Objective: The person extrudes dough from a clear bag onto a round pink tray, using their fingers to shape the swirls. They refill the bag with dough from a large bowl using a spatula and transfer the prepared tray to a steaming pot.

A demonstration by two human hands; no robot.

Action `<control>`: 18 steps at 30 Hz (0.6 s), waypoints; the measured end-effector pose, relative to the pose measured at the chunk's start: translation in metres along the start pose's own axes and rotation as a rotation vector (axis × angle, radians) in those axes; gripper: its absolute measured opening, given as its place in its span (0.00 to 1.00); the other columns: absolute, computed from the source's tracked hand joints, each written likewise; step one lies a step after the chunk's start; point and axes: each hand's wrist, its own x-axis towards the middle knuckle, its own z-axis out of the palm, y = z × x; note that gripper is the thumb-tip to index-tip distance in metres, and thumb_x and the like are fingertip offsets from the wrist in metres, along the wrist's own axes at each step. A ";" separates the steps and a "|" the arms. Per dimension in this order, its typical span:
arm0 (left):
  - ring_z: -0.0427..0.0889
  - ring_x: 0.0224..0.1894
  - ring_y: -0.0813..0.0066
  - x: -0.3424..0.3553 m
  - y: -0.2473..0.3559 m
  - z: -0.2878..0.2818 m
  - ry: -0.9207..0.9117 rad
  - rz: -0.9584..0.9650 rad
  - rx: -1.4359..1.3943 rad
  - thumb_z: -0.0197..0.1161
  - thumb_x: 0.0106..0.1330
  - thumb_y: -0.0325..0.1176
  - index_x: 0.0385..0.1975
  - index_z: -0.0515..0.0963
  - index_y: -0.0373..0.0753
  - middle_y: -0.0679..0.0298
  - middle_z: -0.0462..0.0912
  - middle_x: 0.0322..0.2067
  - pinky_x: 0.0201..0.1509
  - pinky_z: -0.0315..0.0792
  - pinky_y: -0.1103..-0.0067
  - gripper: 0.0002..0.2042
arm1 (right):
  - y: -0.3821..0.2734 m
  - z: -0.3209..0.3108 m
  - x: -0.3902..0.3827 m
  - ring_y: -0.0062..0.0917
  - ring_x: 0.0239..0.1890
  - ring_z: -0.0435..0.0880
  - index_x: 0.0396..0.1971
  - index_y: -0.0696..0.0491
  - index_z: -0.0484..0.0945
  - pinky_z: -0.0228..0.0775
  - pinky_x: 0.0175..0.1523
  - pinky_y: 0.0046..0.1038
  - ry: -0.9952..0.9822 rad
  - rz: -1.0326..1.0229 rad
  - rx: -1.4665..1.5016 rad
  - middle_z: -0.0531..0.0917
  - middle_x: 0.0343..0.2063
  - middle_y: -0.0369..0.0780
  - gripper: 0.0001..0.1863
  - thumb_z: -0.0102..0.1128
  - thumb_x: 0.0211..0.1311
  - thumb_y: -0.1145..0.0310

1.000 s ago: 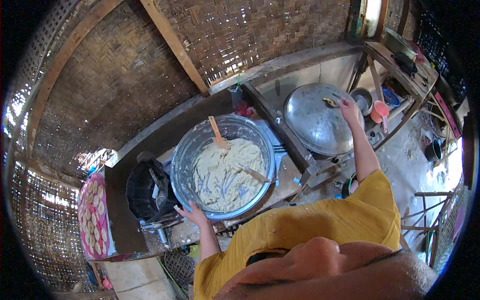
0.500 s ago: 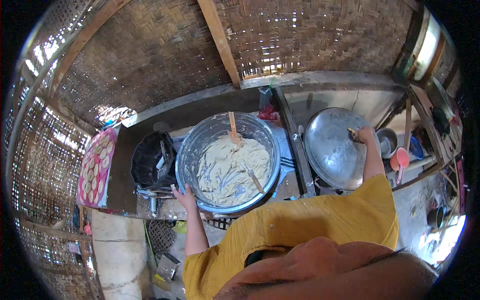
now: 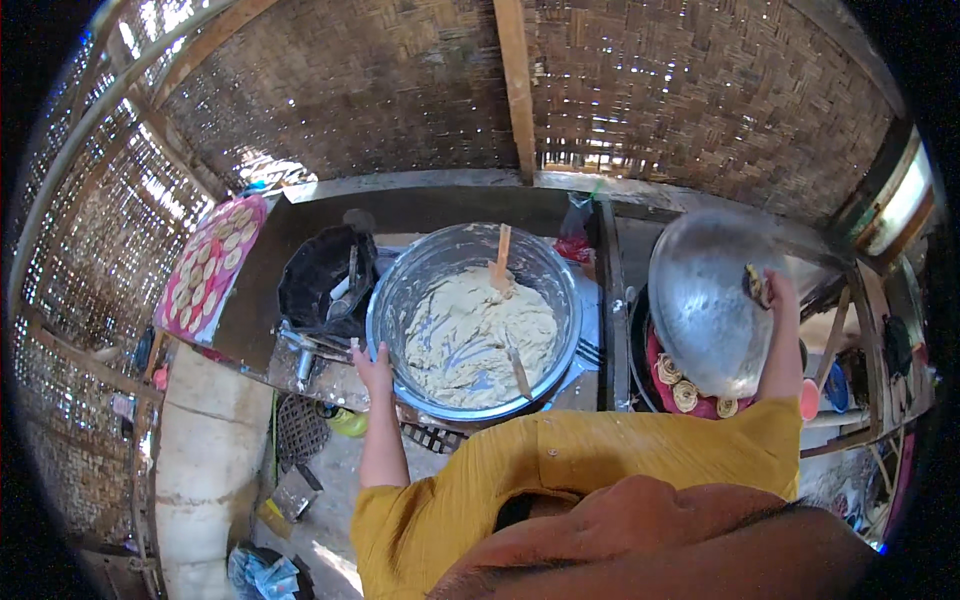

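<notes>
Pink sheet: at the left of the frame, a bright pink sheet (image 3: 206, 318) carries rows of pale, round, flat pieces (image 3: 188, 284).
Black tub: beside it, a black many-sided tub (image 3: 300, 285) holds a long utensil (image 3: 350, 270), its lower part hard to make out.
Left hand: left of centre, the left hand (image 3: 375, 372) has its fingers spread at the lower-left rim of the basin; a small whitish bit on one fingertip is too small to identify.
Basin: at centre, a wide, round grey-blue basin (image 3: 388, 260) holds pale, sticky dough (image 3: 480, 335); a flat wooden paddle (image 3: 503, 245) and a wooden-handled tool (image 3: 519, 372) stand in it, ends buried.
Pot: right of centre, a dark round pot (image 3: 638, 345), lined with pink cloth (image 3: 708, 408) bearing round pale cakes (image 3: 685, 394), now shows; half a second ago it was covered. Lid and yellow sleeve hide the rest.
Lid: at right, a large domed silver metal lid (image 3: 705, 320) has been lifted and tilted; whether its far edge touches the pot, I cannot tell.
Right hand: the right hand (image 3: 781, 290) is closed round the lid's yellowish-brown handle (image 3: 756, 286), as before; its fingers are partly hidden.
</notes>
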 end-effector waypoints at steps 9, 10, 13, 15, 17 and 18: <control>0.71 0.40 0.71 0.011 -0.021 -0.006 0.026 0.075 0.005 0.57 0.53 0.27 0.56 0.43 0.30 0.55 0.72 0.40 0.45 0.63 0.79 0.34 | -0.142 0.079 0.025 0.14 0.04 0.54 0.07 0.47 0.65 0.40 0.11 0.20 -0.032 -0.157 -0.120 0.61 0.04 0.29 0.17 0.56 0.49 0.61; 0.71 0.37 0.71 0.009 -0.018 -0.004 0.039 0.114 -0.021 0.57 0.53 0.27 0.56 0.44 0.30 0.54 0.72 0.39 0.41 0.65 0.80 0.34 | -0.153 0.090 0.024 0.14 0.04 0.54 0.07 0.48 0.66 0.40 0.11 0.20 -0.039 -0.181 -0.142 0.61 0.04 0.29 0.16 0.57 0.49 0.61; 0.72 0.37 0.71 0.005 -0.013 -0.005 0.021 0.041 -0.111 0.57 0.52 0.26 0.56 0.45 0.32 0.53 0.72 0.39 0.40 0.66 0.81 0.33 | -0.173 0.131 0.017 0.18 0.05 0.56 0.08 0.50 0.66 0.45 0.11 0.25 -0.124 -0.237 -0.077 0.62 0.05 0.32 0.16 0.57 0.49 0.62; 0.72 0.39 0.69 0.011 -0.024 0.001 0.050 0.120 -0.063 0.57 0.51 0.26 0.56 0.46 0.33 0.51 0.72 0.41 0.43 0.65 0.80 0.33 | -0.168 0.150 0.037 0.18 0.05 0.55 0.10 0.48 0.66 0.44 0.10 0.27 -0.162 -0.227 -0.115 0.61 0.05 0.32 0.15 0.59 0.47 0.62; 0.72 0.41 0.68 0.010 -0.024 -0.002 0.057 0.095 -0.071 0.58 0.51 0.26 0.56 0.47 0.33 0.50 0.71 0.41 0.44 0.65 0.79 0.34 | -0.167 0.190 0.035 0.19 0.05 0.54 0.10 0.48 0.65 0.43 0.09 0.27 -0.187 -0.189 -0.169 0.62 0.05 0.32 0.14 0.58 0.47 0.64; 0.72 0.42 0.67 0.009 -0.024 -0.002 0.042 0.080 -0.069 0.58 0.50 0.26 0.56 0.47 0.33 0.49 0.71 0.42 0.44 0.65 0.79 0.34 | -0.168 0.209 0.031 0.19 0.05 0.54 0.10 0.48 0.65 0.43 0.09 0.27 -0.202 -0.203 -0.179 0.62 0.05 0.32 0.14 0.58 0.47 0.64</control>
